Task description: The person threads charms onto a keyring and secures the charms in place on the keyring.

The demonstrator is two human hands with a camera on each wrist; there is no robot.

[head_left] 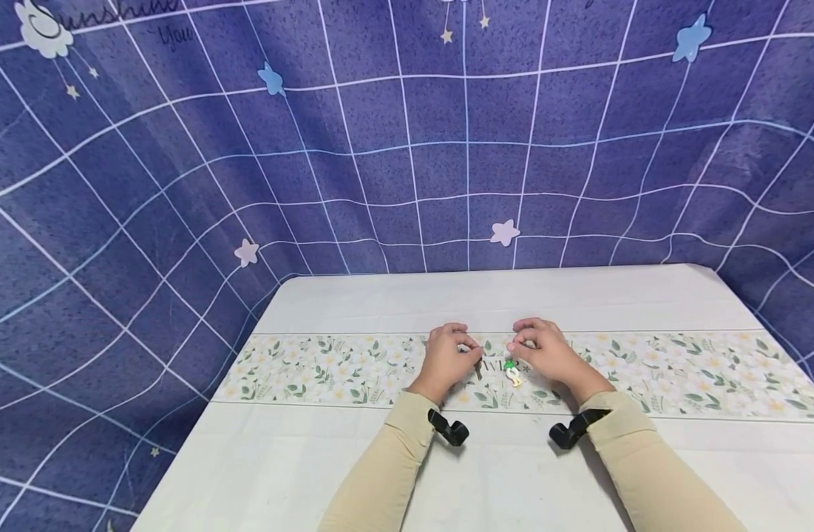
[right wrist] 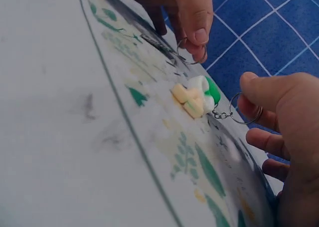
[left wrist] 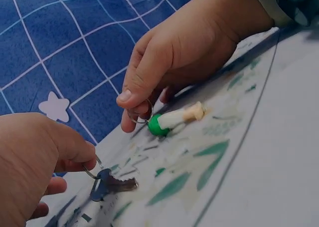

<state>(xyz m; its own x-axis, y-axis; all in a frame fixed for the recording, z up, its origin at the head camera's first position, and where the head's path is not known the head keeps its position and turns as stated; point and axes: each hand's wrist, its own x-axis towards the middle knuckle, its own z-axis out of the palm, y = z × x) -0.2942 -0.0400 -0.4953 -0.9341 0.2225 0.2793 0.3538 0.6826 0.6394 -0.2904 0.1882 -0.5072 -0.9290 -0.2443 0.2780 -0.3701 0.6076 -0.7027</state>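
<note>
Left hand (left wrist: 30,162) pinches the steel key's ring (left wrist: 91,171); right hand (right wrist: 284,132) pinches the green-cream charm's ring (right wrist: 244,109). Rings apart: next, I'd guess, line them up.

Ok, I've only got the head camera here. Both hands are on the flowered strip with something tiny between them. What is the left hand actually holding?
Observer: The left wrist view shows the left hand pinching a metal ring with a dark key on it.
Operator: And the right hand?
Observer: The right hand pinches a second ring. A short chain joins it to a green and cream charm.
Operator: Are the two rings linked?
Observer: No, they are apart, and the charm lies on the flowered cloth.
</note>
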